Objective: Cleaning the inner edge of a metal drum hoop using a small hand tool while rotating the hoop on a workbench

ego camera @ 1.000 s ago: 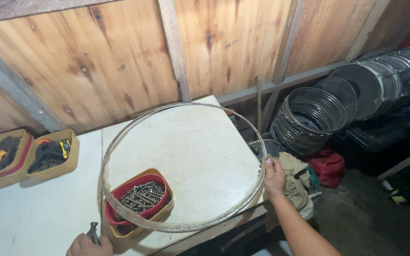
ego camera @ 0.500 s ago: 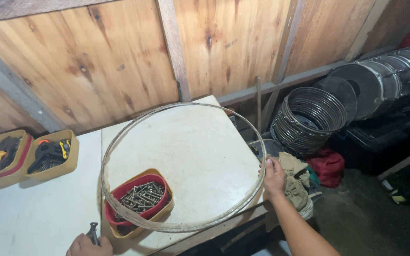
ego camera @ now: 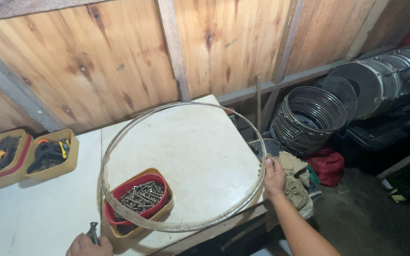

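Observation:
A large thin metal hoop [ego camera: 134, 124] lies over the white tabletop [ego camera: 200, 151]. My right hand [ego camera: 274, 177] grips its right edge at the table's side. The hoop's near-left part rests across a red tub of screws [ego camera: 141, 198], which sits inside a yellow tub [ego camera: 163, 213]. At the bottom edge, my left hand [ego camera: 87, 245] is closed around a small dark metal tool [ego camera: 92, 232], just in front of the tubs.
Two yellow tubs of hand tools [ego camera: 48, 154] stand at the far left of the table. A wooden plank wall [ego camera: 119, 52] backs it. Right of the table are stacked metal hoops [ego camera: 309, 118], drum shells [ego camera: 380, 80], rags [ego camera: 296, 182] and a red cloth [ego camera: 327, 166] on the floor.

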